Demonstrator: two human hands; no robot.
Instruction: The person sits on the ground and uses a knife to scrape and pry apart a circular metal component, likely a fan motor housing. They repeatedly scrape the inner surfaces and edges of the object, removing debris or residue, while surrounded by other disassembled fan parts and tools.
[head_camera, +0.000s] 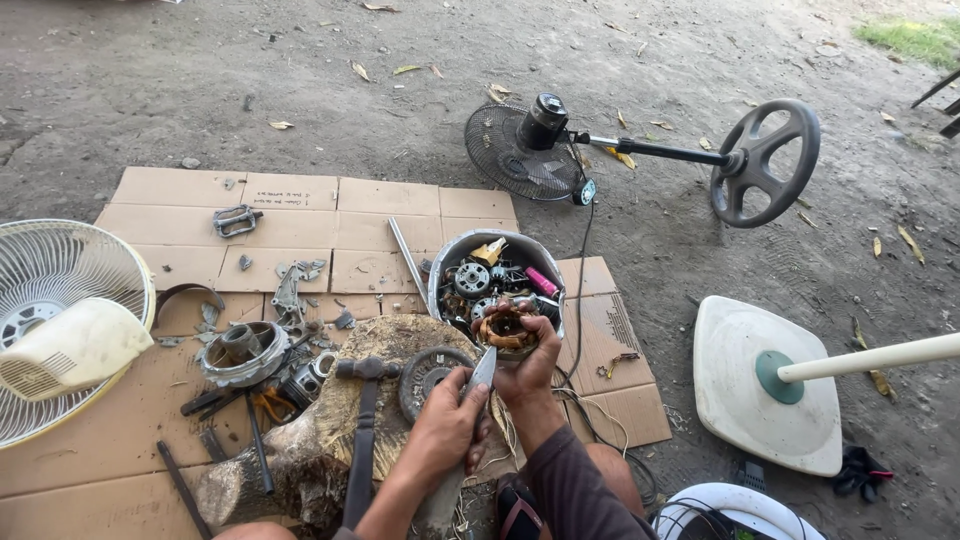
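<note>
One motor stator (505, 328), round, copper-wound, rusty, gripped in right hand (528, 368); left hand (447, 425) clasps knife (480, 374); parts bowl (497, 272) at 12 o'clock.

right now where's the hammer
In the head view the hammer lies lower centre on the wood stump, just left of the left hand, handle pointing toward the person.
</note>
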